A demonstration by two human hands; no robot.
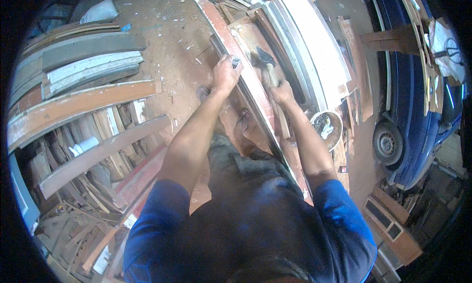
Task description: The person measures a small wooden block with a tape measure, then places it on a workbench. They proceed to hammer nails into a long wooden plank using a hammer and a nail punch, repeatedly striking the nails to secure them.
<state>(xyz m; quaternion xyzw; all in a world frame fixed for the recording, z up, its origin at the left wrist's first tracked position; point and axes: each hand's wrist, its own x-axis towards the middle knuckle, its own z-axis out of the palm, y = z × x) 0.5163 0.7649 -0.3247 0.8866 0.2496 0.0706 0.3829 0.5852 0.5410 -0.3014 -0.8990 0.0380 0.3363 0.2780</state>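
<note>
A long reddish-brown plank [223, 35] with worn paint and a pale end runs slantwise in front of me, from the far side down toward my legs. At its left edge my left hand [227, 75] is closed in a fist. A small grey, metal-looking piece [236, 63] shows at its thumb; the rest is hidden in the fingers. To the right of the plank, my right hand [282, 92] grips the pale wooden handle of a hammer [271, 75]. The hammer's dark head points away from me, above the boards, apart from my left hand.
White and grey boards [314, 42] are stacked on the right. Beside my right forearm stands a round white bucket [339, 130] with small pieces inside. Timber piles [93, 67] fill the left side. A blue vehicle [408, 111] stands at far right; my foot [244, 118] is beside the plank.
</note>
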